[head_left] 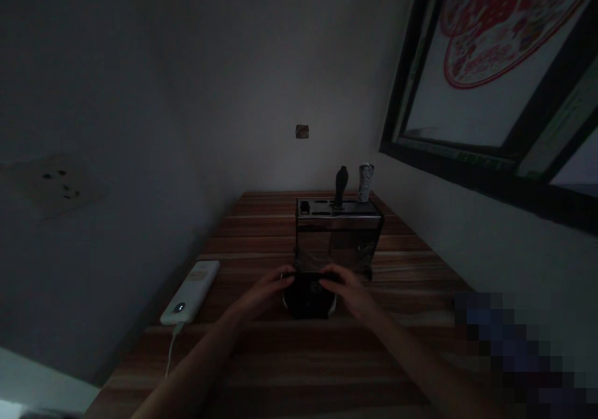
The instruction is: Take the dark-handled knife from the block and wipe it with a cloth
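Note:
Both my hands hold a dark, roundish black object [309, 297] with pale side edges and faint light marks on its face. Its exact kind is too dark to make out. My left hand [275, 281] grips its upper left edge, the fingers bent over the rim. On the opposite edge, the fingers of my right hand [344, 283] are curled over the upper right corner. Just beyond it stands a box-shaped holder [339, 223] with a slotted metal top and a see-through front. A black handle [342, 183] sticks up from one of its slots.
A silvery, foil-like upright piece [365, 183] rises at the holder's back right. On the left of the wooden table [261, 350] lies a white power bank [192, 291] with a cable [172, 347] plugged in. Walls bound the table; a framed picture [490, 51] hangs right.

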Demonstrator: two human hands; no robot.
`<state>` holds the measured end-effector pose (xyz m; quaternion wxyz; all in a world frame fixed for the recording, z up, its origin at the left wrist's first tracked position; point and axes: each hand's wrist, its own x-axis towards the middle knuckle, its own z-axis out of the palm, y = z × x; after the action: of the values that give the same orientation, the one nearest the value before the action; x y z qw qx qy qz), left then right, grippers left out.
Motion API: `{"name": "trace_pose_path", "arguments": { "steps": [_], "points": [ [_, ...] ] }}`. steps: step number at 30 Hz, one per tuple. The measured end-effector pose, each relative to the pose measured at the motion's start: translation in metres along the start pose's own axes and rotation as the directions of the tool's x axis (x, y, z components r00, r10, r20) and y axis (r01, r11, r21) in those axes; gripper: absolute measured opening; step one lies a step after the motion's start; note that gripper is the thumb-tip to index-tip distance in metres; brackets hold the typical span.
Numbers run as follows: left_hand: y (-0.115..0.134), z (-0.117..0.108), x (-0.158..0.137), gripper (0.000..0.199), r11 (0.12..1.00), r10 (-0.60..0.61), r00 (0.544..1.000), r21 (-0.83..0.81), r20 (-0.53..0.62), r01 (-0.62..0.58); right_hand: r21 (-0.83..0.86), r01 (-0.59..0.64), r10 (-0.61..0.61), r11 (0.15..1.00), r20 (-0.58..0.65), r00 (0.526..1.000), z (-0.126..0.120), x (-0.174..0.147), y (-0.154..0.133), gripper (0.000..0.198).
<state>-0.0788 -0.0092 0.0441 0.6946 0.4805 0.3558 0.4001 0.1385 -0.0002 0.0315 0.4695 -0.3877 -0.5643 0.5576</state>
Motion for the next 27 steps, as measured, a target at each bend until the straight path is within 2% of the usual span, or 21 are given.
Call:
{"name": "trace_pose_path", "arguments": {
  "steps": [2,4,5,7,10,12,15,20,27],
  "points": [
    [-0.018,0.023,0.008,0.037,0.977,-0.046,0.999,-0.210,-0.026,0.039,0.132,-0.062,0.077,0.989,-0.112,0.991,-0.008,-0.006,-0.001,0.033],
    [-0.035,0.044,0.017,0.049,0.943,-0.136,0.991,-0.304,0.009,0.133,0.238,-0.104,0.155,0.966,-0.206,0.966,-0.015,-0.010,0.002,0.039],
    [-0.041,0.052,0.020,0.051,0.932,-0.144,0.990,-0.335,0.001,0.135,0.259,-0.107,0.173,0.960,-0.250,0.953,-0.017,-0.012,0.004,0.041],
    [-0.049,0.063,0.026,0.054,0.919,-0.150,0.989,-0.371,-0.020,0.131,0.211,-0.073,0.143,0.975,-0.337,0.931,-0.021,-0.013,0.010,0.041],
    [-0.051,0.067,0.030,0.056,0.921,-0.155,0.984,-0.373,-0.083,0.113,-0.002,0.008,-0.008,1.000,-0.414,0.910,-0.023,-0.013,0.019,0.037],
    [-0.049,0.066,0.030,0.055,0.928,-0.166,0.980,-0.355,-0.111,0.116,-0.131,0.050,-0.098,0.990,-0.396,0.913,-0.020,-0.013,0.022,0.034],
    [-0.048,0.064,0.027,0.053,0.937,-0.151,0.977,-0.338,-0.149,0.093,-0.226,0.085,-0.164,0.970,-0.357,0.919,-0.014,-0.015,0.025,0.034],
    [-0.053,0.065,0.026,0.048,0.947,-0.092,0.977,-0.320,-0.193,0.026,-0.285,0.104,-0.207,0.953,-0.358,0.911,-0.010,-0.017,0.027,0.034],
    [-0.054,0.066,0.029,0.049,0.918,-0.113,0.957,-0.397,-0.267,-0.002,-0.359,0.112,-0.228,0.927,-0.302,0.926,-0.013,-0.014,0.029,0.035]
  ]
}}
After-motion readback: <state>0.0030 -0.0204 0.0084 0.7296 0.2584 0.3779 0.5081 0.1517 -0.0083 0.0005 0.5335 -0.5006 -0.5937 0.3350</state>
